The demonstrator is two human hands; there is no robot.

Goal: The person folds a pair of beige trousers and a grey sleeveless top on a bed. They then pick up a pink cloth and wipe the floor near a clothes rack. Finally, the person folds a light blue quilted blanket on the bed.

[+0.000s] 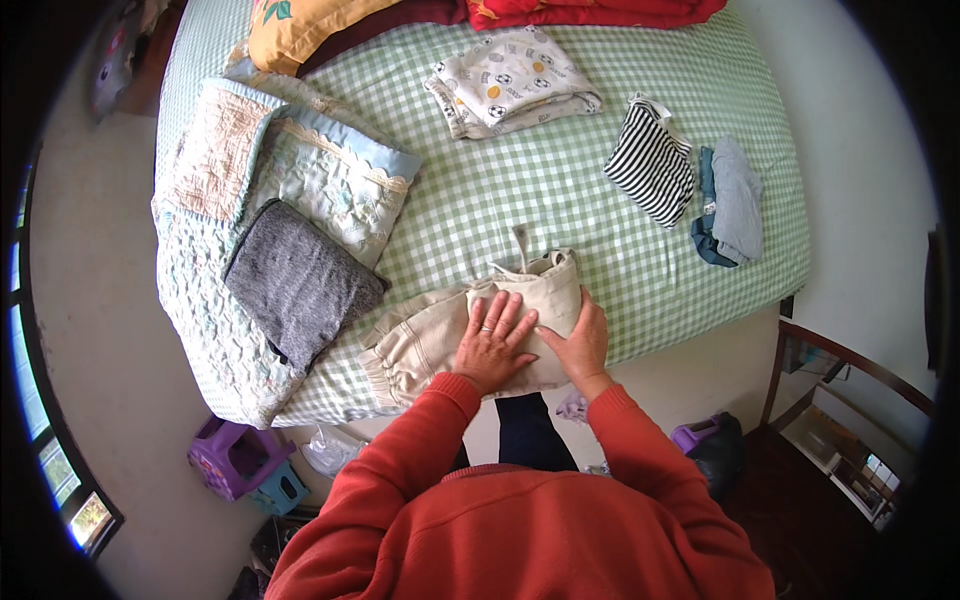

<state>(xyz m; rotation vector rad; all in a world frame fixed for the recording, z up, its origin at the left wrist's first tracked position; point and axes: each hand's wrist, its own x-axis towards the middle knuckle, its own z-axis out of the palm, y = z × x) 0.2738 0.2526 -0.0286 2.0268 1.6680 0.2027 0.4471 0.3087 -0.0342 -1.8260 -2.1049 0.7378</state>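
A pair of beige trousers (424, 334) lies folded at the near edge of the bed, an elasticated cuff to the left. The waistband and a loose drawstring (520, 244) are at the upper right. My left hand (493, 341), with a ring on one finger, rests flat on the cloth, fingers slightly apart. At the right side, my right hand (583, 341) grips the trousers' edge, thumb on top; some of its fingers are hidden. A folded dark grey garment (304, 281) lies left of the trousers, on a quilt (345, 180).
A green-and-white checked sheet (510, 187) covers the bed. On it are folded football-print clothing (517, 79), a striped garment (651, 161) and blue-grey clothing (737, 199). Pillows (322, 30) and red bedding (592, 11) lie along the far side. A purple stool (236, 457) stands at lower left.
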